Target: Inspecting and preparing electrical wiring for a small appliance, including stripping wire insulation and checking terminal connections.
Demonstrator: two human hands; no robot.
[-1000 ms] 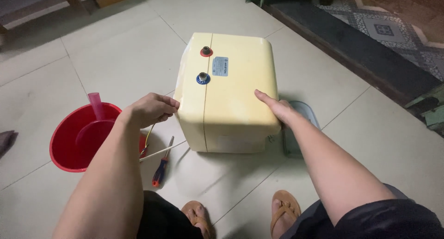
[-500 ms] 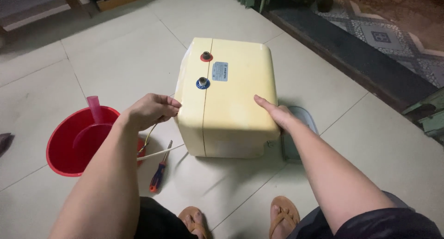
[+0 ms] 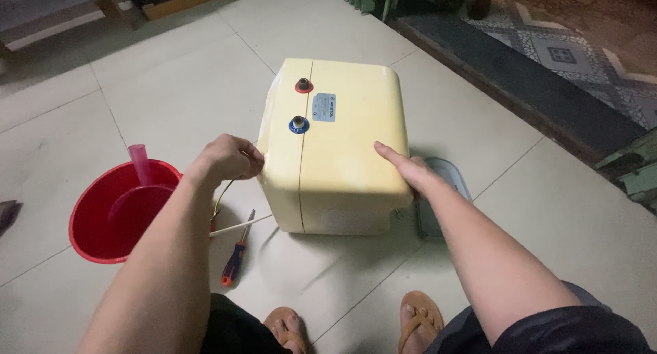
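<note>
A cream-yellow box-shaped water heater point(image 3: 342, 148) lies on the tiled floor, its red-ringed and blue-ringed pipe stubs facing up. My left hand point(image 3: 229, 157) is curled against its left side, fingers closed at the edge near a thin yellow wire. What it grips is hidden. My right hand point(image 3: 408, 169) rests flat on the heater's top right edge, fingers stretched out. A grey cover plate point(image 3: 445, 190) lies on the floor just right of the heater, partly hidden by my right forearm.
A red basin point(image 3: 109, 213) with a pink scoop handle stands at the left. A screwdriver point(image 3: 235, 255) with a red and dark handle lies by my left arm. My sandalled feet point(image 3: 417, 323) are at the bottom. A dark doorstep point(image 3: 540, 94) runs at the upper right.
The view has shifted slightly. Both hands stay on the heater in much the same places.
</note>
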